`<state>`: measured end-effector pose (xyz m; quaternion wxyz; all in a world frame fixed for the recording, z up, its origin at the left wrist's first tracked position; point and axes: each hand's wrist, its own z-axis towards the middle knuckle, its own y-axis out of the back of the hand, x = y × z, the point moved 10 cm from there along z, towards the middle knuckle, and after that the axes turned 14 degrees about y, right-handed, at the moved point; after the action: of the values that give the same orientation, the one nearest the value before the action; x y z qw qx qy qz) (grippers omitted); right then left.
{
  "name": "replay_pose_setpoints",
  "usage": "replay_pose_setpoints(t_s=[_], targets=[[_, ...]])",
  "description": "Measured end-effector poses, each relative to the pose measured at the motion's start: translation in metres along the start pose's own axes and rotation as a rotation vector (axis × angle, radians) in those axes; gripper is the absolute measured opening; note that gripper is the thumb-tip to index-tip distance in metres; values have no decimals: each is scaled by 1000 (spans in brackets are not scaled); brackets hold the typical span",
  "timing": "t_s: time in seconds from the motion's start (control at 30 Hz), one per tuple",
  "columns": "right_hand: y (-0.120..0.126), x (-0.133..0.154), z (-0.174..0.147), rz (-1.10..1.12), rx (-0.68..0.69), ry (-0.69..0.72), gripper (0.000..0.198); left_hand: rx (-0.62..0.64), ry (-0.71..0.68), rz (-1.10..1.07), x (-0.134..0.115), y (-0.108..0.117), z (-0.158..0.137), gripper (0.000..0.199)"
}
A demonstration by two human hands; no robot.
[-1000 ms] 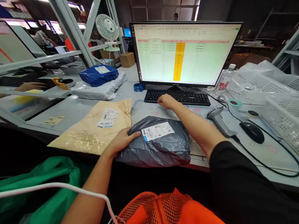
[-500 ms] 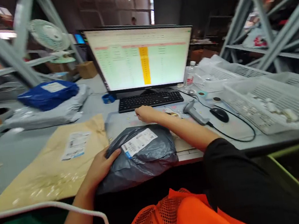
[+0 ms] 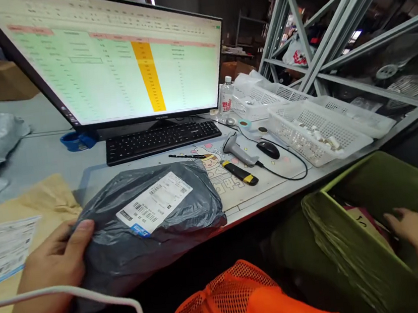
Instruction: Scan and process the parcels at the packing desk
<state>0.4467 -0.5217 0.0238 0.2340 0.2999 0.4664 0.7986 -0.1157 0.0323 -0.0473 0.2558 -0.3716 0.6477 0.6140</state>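
Note:
A dark grey plastic mailer bag (image 3: pixel 184 200) with a white barcode label (image 3: pixel 156 203) lies at the table's front edge, partly overhanging it. My left hand (image 3: pixel 62 250) grips its left end, thumb on top and fingers underneath. Far to the right, my right hand (image 3: pixel 412 228) is inside a green bin (image 3: pixel 341 242), its fingers apart and nothing visible in them. Beside those fingers, a yellowish printed packet (image 3: pixel 366 226) shows in the bin. A yellow-and-black utility knife (image 3: pixel 239 173) and a black pen (image 3: pixel 186 155) rest on the table right of the mailer.
A tan parcel (image 3: pixel 50 196) lies at the left. Behind the mailer stand a keyboard (image 3: pixel 161 138) and a monitor (image 3: pixel 106 62). A barcode scanner (image 3: pixel 237 149), a mouse (image 3: pixel 268 149) and white baskets (image 3: pixel 315 151) sit to the right. A white cable (image 3: pixel 76 289) crosses in front of my left arm.
My right hand has gone from above the mailer, near the keyboard, down to the green bin at the right. My view has turned right. My left hand keeps hold of the mailer.

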Motion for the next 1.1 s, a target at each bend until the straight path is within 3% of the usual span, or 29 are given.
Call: replay_pose_setpoints(t_s=[0.07, 0.1, 0.2, 0.3, 0.37, 0.43, 0.5, 0.57, 0.67, 0.73, 0.8, 0.93, 1.0, 1.03, 1.1], targets=[[-3, 20, 7, -56, -138, -76, 11, -10, -69, -28, -14, 0, -5, 40], [-12, 52, 20, 1, -165, 10, 12, -14, -106, -56, -21, 1, -8, 40], [-49, 211, 61, 257, -106, 531, 39, -23, -226, -111, -43, 2, -18, 40], [-97, 377, 63, 458, 91, 994, 41, -113, -331, -74, -58, 11, -20, 42], [-133, 452, 52, 479, 159, 1175, 48, -187, -360, -27, -58, 20, -16, 44], [-182, 494, 37, 383, 273, 1252, 67, -216, -334, 31, -49, 23, -10, 43], [-234, 507, 21, 239, 436, 1276, 86, -247, -288, 111, -37, 22, -11, 42], [-272, 503, 8, 137, 563, 1274, 91, -325, -338, 192, -39, 17, -26, 45], [-289, 492, -2, 110, 624, 1266, 92, -347, -585, 296, -61, -19, -61, 48], [-289, 488, -6, 119, 662, 1262, 94, -235, -644, 376, -66, -58, -68, 51], [-287, 484, -7, 121, 703, 1245, 94, -134, -590, 452, -58, -89, -61, 62], [-271, 473, 12, 271, 711, 1258, 78, -120, -535, 473, -38, -108, -50, 87], [-247, 457, 55, 431, 577, 1196, 64, -138, -547, 444, -34, -105, -50, 93], [-234, 441, 88, 474, 456, 1110, 59, -144, -552, 426, -32, -103, -51, 95], [-208, 393, 158, 346, 163, 842, 57, -155, -562, 383, -32, -98, -54, 96]])
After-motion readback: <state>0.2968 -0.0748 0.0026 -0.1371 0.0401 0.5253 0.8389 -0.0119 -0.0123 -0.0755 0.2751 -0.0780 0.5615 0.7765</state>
